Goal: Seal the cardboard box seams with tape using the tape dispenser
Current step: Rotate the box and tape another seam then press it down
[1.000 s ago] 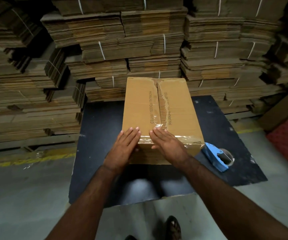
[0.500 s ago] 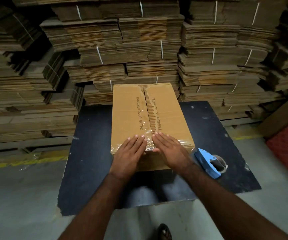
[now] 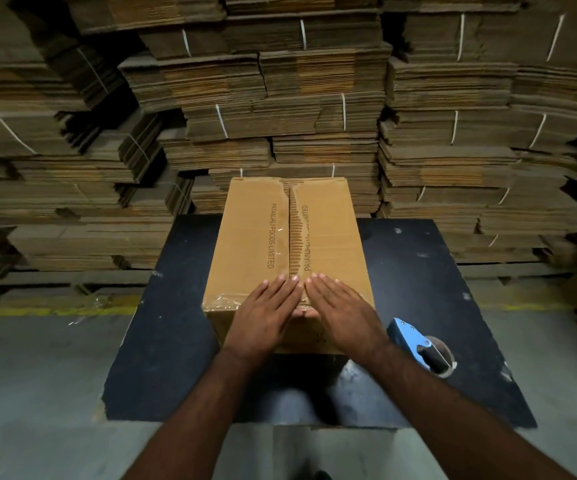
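1. I see the cardboard box point(image 3: 287, 244) standing on the dark table point(image 3: 176, 323).
2. My left hand point(image 3: 265, 317) and right hand point(image 3: 340, 313) lie flat, fingers straight, on its taped near edge.
3. The blue tape dispenser point(image 3: 415, 342) lies on the table just right of my right hand.

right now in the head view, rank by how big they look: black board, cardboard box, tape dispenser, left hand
1. black board
2. cardboard box
3. left hand and tape dispenser: they look alike in size and the dispenser is partly hidden, so no ranking.
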Demonstrator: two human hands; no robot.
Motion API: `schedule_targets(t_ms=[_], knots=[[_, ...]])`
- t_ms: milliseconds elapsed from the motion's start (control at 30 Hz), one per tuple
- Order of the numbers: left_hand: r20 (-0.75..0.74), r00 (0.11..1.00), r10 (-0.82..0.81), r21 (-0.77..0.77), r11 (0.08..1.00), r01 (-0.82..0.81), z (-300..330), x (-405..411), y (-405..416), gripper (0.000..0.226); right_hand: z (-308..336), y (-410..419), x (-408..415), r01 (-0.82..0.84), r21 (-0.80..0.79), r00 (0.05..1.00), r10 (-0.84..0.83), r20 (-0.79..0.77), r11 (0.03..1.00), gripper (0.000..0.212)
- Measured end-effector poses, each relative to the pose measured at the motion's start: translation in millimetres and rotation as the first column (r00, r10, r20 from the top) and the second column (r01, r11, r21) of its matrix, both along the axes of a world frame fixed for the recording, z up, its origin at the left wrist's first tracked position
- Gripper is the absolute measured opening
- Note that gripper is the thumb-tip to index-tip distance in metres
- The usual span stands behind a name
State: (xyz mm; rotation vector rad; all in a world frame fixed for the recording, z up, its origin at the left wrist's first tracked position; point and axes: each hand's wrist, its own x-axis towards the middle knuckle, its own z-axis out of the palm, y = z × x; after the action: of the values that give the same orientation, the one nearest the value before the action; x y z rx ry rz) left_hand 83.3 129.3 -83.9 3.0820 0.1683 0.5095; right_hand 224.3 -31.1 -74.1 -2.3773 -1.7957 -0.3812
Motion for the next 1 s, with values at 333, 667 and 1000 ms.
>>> schedule_targets(t_ms=[333,667,1000], knots=[[-0.028,0.995,0.100,-0.030,0.994,-0.101,4.7,4.9,-18.1,0.055,13.6,-26.7,17.5,0.050,0.034,0.996,-0.047,-0.077,0.998,0.062],[-0.015,0.998,0.063,0.062,0.996,-0.062,-0.1,1.4,-22.3,0.056,2.2,-45.8,41.5,-0.116,-0.015,0.992,0.116,-0.053,0.993,0.061],[-0.064,0.997,0.035,0.034,0.999,-0.033,1.8,29.7,-42.9,0.056,2.8,-63.9,64.2,-0.030,-0.070,0.995,0.023,-0.099,0.997,0.070]])
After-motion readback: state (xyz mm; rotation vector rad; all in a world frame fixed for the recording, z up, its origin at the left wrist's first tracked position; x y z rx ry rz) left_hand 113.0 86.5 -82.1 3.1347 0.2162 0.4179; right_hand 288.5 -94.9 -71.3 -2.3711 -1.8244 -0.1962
